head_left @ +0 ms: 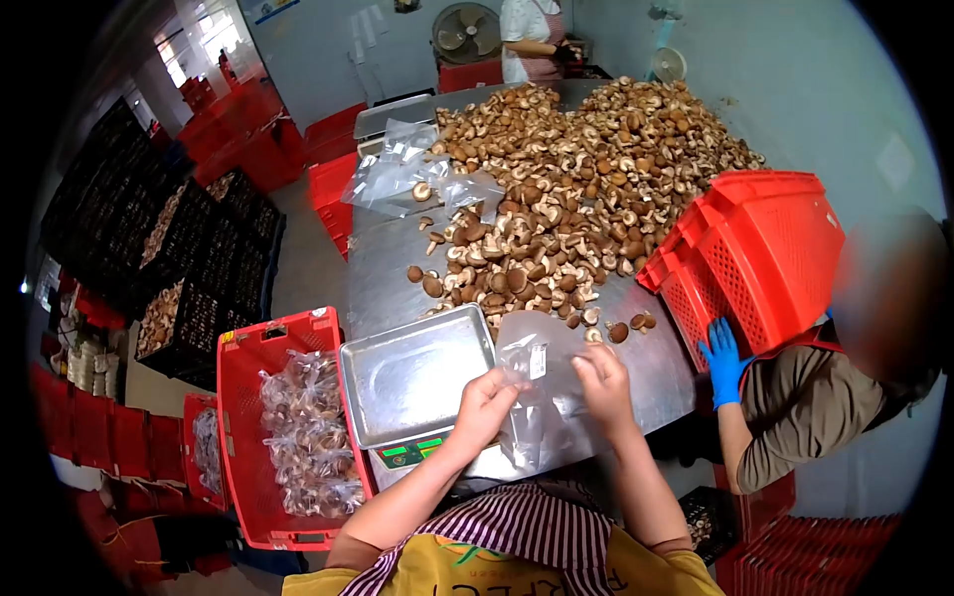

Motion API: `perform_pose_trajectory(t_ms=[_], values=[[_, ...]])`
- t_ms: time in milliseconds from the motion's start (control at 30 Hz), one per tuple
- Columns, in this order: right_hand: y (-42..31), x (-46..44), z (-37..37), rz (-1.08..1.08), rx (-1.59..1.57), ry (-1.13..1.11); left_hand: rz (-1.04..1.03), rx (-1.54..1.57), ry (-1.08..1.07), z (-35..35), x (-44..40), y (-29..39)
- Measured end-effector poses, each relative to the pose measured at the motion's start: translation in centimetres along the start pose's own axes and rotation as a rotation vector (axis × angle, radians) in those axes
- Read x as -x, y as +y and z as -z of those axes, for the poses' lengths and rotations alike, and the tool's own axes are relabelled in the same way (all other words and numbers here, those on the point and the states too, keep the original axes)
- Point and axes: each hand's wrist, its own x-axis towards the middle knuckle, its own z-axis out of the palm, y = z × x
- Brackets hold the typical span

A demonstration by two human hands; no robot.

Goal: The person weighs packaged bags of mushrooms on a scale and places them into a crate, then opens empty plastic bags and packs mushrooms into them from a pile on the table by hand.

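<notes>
A clear plastic bag (532,422) with a small white label hangs flat in front of me, its body see-through. My left hand (485,405) is closed in a pinch on the bag's left edge. At the opposite edge, the fingers of my right hand (604,385) are pinched on the same bag. Just beyond lies a large heap of brown shiitake mushrooms (566,209) on the metal table (383,263). Left of my left hand, a bare metal tray (417,372) sits on a scale with a lit green display (412,452).
A red crate (229,437) of bagged mushrooms (308,427) stands left of the scale. More clear bags (397,179) lie at the table's far left. On the right, a person's blue-gloved hand (725,360) touches stacked red baskets (755,263). Another person (532,45) stands at the back.
</notes>
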Motion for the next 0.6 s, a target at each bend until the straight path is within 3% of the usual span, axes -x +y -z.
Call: perform_pose_trajectory(t_ms=[33,133,200,333,500,567,600], values=[[-0.3,-0.3,0.4,-0.234,-0.283,-0.047,0.049,0.017,0.025,0.6,0.0,0.3],[-0.1,-1.5,1.4,-0.439,-0.579,-0.120,0.186,0.176,0.055,3.0,-0.2,-1.1],[-0.5,-2.1,2.4,-0.566,-0.642,-0.279,0.204,0.179,0.067,3.5,0.2,-1.7],[-0.3,-2.9,1.5,-0.705,-0.622,-0.254,0.336,0.287,0.117,2.3,1.2,0.9],[0.5,-2.8,-0.4,-0.637,-0.387,-0.149,0.308,0.274,0.195,3.3,1.4,-1.8],[0.1,-2.5,-0.8,-0.363,-0.170,0.183,0.271,0.278,0.217,3.4,1.3,-2.8],[-0.6,-2.5,-0.6,-0.359,-0.174,0.170,0.242,0.280,0.221,3.4,1.2,-3.2]])
